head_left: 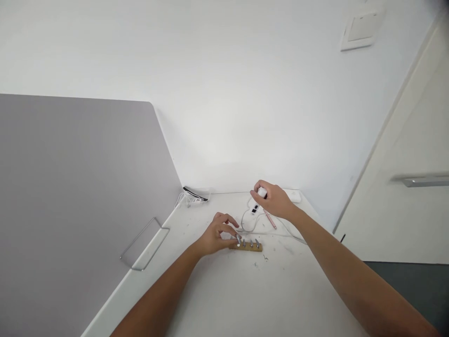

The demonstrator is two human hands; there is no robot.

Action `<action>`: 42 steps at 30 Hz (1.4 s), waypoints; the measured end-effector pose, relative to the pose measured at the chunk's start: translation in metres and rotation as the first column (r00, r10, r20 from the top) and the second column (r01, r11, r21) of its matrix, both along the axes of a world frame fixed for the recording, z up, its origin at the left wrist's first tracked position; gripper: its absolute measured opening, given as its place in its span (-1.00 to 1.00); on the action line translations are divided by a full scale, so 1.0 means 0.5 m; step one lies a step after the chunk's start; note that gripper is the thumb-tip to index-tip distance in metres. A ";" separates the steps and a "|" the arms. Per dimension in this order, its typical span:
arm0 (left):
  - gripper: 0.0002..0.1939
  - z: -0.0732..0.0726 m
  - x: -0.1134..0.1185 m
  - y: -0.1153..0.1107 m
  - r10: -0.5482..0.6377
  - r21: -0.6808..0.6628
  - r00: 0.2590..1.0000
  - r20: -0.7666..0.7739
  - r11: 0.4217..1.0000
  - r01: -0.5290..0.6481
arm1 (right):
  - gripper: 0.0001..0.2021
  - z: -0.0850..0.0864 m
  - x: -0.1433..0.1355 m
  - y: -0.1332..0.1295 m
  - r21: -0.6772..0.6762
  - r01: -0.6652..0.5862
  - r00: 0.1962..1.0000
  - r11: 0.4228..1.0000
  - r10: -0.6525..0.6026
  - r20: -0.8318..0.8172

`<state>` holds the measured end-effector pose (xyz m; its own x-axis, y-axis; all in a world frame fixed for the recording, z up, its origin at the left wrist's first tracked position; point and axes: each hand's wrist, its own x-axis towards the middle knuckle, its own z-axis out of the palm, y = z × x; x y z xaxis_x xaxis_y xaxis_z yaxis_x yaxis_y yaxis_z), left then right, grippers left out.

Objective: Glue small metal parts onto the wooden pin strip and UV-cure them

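Note:
Near the middle of the white desk, my left hand [219, 232] pinches a small silver metal piece [239, 239] at the left part of a yellowish-brown strip [250, 246]. Several other small metal pieces [251, 243] stand in a row on that strip. Farther back and to the right, my right hand [271, 199] is closed around a small white object [262, 192], raised over the white power strip. The fingers hide part of the white object, so its shape is unclear.
A white power strip [255, 208], white cables [248, 230] and a pink pen [270, 219] lie behind the strip. A black-and-white item [195, 194] is at the back left corner. A grey panel [87, 196] rises at left, with a wire frame [144, 244] at the desk's edge.

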<state>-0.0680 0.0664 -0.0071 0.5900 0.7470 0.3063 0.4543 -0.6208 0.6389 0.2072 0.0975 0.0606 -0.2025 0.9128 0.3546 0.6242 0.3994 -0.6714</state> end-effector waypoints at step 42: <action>-0.91 -0.036 -0.004 0.007 -0.048 0.020 0.990 -0.130 0.999 0.050 | -0.65 -0.150 -0.032 0.059 0.074 0.014 1.000 0.997 -0.015 0.013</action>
